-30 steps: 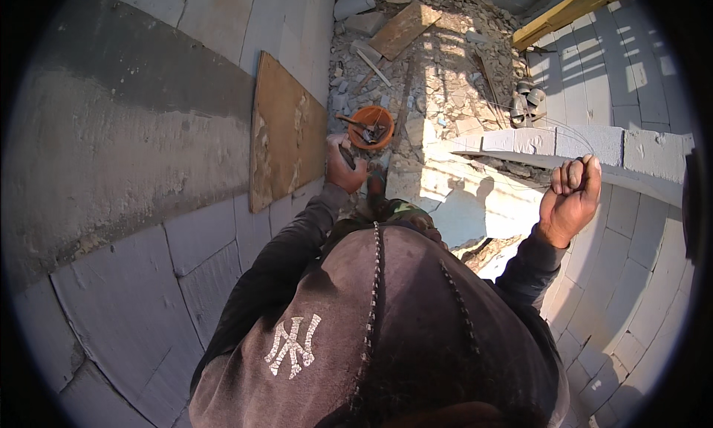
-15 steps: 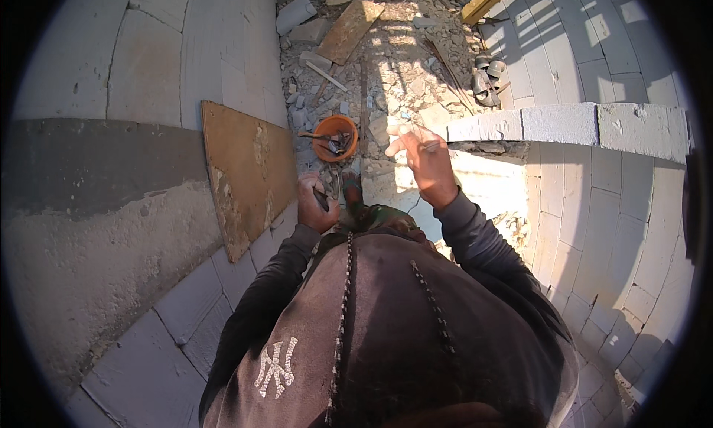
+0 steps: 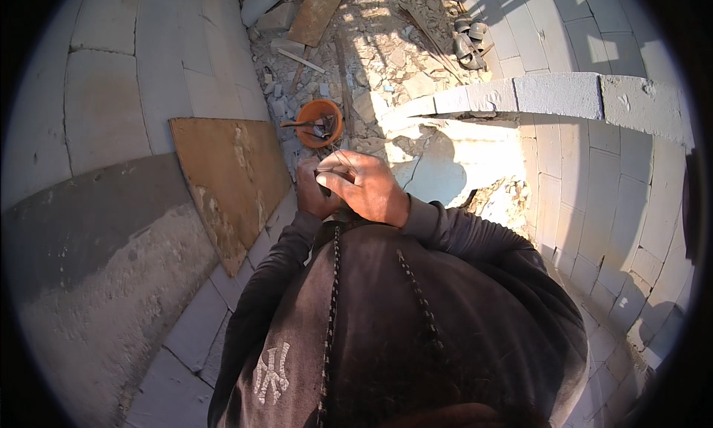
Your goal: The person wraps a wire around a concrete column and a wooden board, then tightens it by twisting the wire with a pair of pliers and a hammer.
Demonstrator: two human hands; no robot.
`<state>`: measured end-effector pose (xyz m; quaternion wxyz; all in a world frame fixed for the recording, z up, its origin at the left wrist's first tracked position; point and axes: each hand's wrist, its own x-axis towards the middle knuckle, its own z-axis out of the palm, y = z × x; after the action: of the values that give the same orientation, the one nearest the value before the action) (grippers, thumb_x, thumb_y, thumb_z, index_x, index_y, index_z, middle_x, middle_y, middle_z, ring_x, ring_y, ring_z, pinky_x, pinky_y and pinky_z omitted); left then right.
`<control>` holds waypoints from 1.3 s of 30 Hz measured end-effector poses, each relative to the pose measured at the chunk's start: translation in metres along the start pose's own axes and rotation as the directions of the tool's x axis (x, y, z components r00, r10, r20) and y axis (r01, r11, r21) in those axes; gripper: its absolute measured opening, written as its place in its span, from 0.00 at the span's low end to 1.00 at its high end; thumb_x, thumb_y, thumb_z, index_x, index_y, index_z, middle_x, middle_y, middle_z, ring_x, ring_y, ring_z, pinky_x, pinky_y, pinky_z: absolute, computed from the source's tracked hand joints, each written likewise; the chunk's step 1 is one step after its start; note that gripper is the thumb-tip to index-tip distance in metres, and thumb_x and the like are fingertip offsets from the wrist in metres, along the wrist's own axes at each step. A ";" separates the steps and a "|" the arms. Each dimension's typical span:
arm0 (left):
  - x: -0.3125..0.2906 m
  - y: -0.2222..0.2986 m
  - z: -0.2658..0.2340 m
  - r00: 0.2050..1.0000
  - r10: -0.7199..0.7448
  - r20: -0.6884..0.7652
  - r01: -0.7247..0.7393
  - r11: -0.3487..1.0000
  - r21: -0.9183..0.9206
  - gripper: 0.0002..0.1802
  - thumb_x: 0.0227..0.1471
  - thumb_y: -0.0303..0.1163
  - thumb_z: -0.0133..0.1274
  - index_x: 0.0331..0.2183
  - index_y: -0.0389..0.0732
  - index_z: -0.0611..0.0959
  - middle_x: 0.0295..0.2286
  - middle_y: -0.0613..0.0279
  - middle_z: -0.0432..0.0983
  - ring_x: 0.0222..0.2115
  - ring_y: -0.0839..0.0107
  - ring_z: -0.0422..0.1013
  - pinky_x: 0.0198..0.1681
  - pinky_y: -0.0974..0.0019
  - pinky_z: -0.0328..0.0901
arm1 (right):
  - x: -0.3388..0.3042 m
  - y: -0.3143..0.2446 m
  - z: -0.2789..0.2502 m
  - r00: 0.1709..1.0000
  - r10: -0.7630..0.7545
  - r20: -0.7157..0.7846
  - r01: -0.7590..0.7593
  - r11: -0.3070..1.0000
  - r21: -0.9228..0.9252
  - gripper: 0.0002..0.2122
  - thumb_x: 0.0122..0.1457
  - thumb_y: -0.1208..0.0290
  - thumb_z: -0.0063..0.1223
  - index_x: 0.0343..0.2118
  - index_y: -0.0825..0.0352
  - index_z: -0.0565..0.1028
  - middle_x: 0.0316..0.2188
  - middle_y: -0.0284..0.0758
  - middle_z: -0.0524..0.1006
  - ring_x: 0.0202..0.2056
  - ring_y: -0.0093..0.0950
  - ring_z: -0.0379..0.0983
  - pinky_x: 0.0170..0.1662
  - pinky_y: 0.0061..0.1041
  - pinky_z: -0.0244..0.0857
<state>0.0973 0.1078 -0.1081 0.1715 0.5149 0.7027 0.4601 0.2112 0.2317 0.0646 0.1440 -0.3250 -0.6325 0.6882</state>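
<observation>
In front of my waist, my left hand is closed around a small dark object, mostly hidden by the fingers. My right hand meets it from the right, thumb and fingers pinched together over the top of the left hand. Whatever the right fingers pinch is too small to make out. Thin, wire-like strands show just above the hands. Just beyond them an orange bucket stands on the rubble, with several tools in it, one wooden handle sticking out over its left rim.
A worn brown board leans at the left wall. A low row of pale blocks runs along the right. Rubble covers the ground ahead, with a plank and dark footwear-like items farther off. Pale block walls enclose both sides.
My right hand has come left and inward from over the sunlit ground, its spread fingers closing against my left hand. The left hand stays closed on the dark object. The view has shifted slightly.
</observation>
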 end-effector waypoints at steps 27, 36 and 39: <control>0.057 -0.102 -0.017 0.896 -0.333 -0.294 0.300 0.941 -0.154 0.16 0.52 0.28 0.61 0.33 0.40 0.67 0.31 0.57 0.66 0.35 0.64 0.69 0.44 0.58 0.66 | -0.018 0.082 -0.134 0.862 0.366 -0.351 -0.308 0.928 0.211 0.08 0.64 0.70 0.55 0.27 0.59 0.71 0.20 0.17 0.63 0.20 0.09 0.52 0.22 0.16 0.45; 0.107 -0.160 -0.047 0.479 -0.638 -0.603 0.439 0.769 -0.465 0.15 0.55 0.29 0.57 0.38 0.41 0.67 0.38 0.54 0.68 0.35 0.63 0.69 0.42 0.57 0.66 | -0.071 0.103 -0.177 0.838 0.450 -0.307 -0.227 0.801 0.554 0.12 0.66 0.61 0.49 0.26 0.58 0.66 0.14 0.20 0.54 0.14 0.14 0.47 0.18 0.18 0.42; 0.120 -0.178 -0.053 0.381 -0.632 -0.675 0.329 0.775 -0.540 0.13 0.55 0.28 0.55 0.39 0.42 0.68 0.40 0.54 0.69 0.35 0.63 0.68 0.43 0.58 0.65 | -0.105 0.120 -0.199 0.742 0.428 -0.515 -0.265 0.894 0.361 0.14 0.64 0.61 0.52 0.23 0.57 0.66 0.15 0.21 0.58 0.15 0.14 0.51 0.18 0.17 0.45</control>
<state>-0.0901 0.1806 -0.1991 0.0264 -0.0319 0.7319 0.6802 0.4406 0.3034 -0.0206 0.2406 -0.6103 -0.3876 0.6476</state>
